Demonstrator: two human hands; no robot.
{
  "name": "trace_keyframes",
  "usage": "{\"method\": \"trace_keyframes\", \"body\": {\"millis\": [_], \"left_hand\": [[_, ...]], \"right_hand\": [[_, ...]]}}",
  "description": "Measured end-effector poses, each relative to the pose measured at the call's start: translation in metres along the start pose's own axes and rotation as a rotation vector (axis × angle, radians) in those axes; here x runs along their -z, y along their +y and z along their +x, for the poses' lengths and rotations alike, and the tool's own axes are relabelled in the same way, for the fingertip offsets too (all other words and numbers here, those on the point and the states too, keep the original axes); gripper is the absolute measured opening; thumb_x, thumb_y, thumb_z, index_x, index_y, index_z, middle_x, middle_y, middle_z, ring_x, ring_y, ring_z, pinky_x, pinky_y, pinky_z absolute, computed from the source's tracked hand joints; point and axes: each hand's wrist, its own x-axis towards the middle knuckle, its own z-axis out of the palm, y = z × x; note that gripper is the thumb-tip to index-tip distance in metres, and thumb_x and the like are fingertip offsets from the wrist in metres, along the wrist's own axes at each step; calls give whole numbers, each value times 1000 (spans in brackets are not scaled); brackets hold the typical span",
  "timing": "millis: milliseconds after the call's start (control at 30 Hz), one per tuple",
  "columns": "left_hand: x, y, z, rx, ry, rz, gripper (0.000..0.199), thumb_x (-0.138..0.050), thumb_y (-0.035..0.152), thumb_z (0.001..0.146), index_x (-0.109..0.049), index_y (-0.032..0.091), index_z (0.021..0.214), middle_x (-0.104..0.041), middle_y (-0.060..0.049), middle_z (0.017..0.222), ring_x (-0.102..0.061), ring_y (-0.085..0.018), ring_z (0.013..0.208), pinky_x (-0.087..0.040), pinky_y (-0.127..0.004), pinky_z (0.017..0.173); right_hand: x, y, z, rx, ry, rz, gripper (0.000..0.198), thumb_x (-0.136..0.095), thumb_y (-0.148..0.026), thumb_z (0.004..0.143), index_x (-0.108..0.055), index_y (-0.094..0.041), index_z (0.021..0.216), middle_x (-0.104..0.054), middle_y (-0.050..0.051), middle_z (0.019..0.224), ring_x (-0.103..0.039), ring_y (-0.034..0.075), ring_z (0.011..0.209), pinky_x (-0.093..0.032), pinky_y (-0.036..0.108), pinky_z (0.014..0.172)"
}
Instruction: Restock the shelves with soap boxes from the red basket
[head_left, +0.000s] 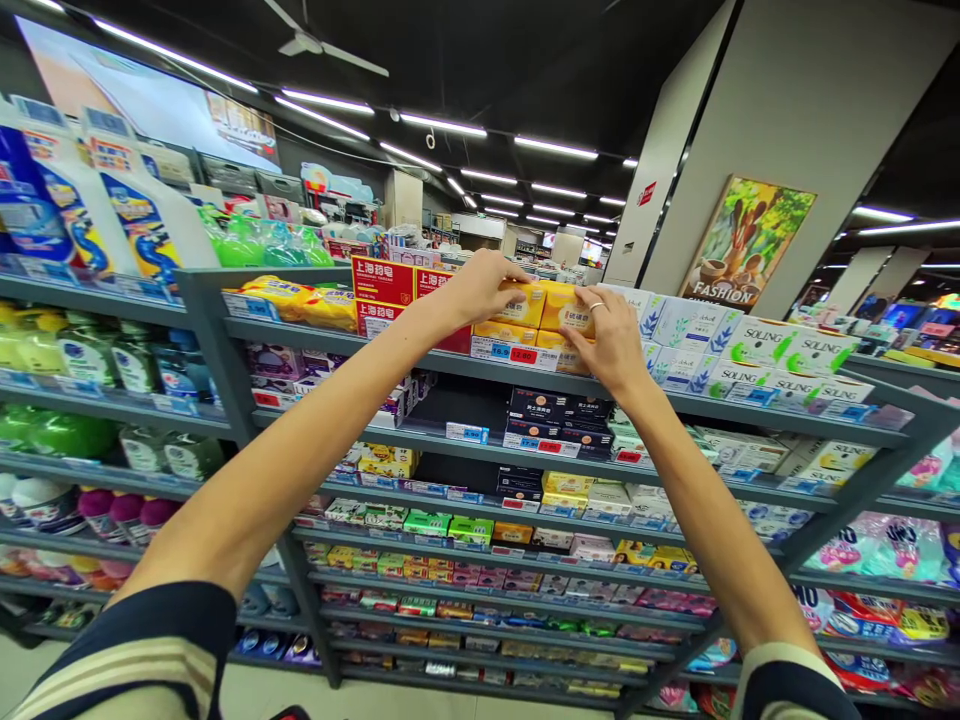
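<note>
Yellow sulfur soap boxes [555, 302] are stacked just right of the red Shanghai medicated soap boxes [384, 283]. Left hand [486, 285] and right hand [613, 338] touch them, fingers bent; I cannot tell whether they grip.

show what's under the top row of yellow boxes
Beneath the top yellow boxes sit more yellow boxes. Price labels and the right hand cover parts of that lower row; the shelf surface directly under it cannot be seen.
</note>
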Motion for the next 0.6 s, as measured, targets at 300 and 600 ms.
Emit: {"method": "trace_keyframes", "body": {"millis": [300, 600], "left_hand": [[0, 1, -2, -5, -30, 54, 34, -70, 27, 90, -80, 18, 122, -82, -13, 102, -70, -25, 98, -53, -45, 100], [-3, -2, -2, -35, -45, 64, 37, -68, 29, 92, -79, 15, 124, -78, -14, 101, -66, -25, 101, -49, -45, 105]], "right_hand": [[-2, 3, 0, 10, 0, 35, 54, -61, -26, 95, -52, -18, 148, -60, 16, 143, -54, 35, 132, -44, 62, 114], [-3, 1, 0, 8, 2, 35, 53, -60, -26, 96, -53, -16, 147, -61, 17, 143, -53, 34, 133, -44, 59, 116]]}}
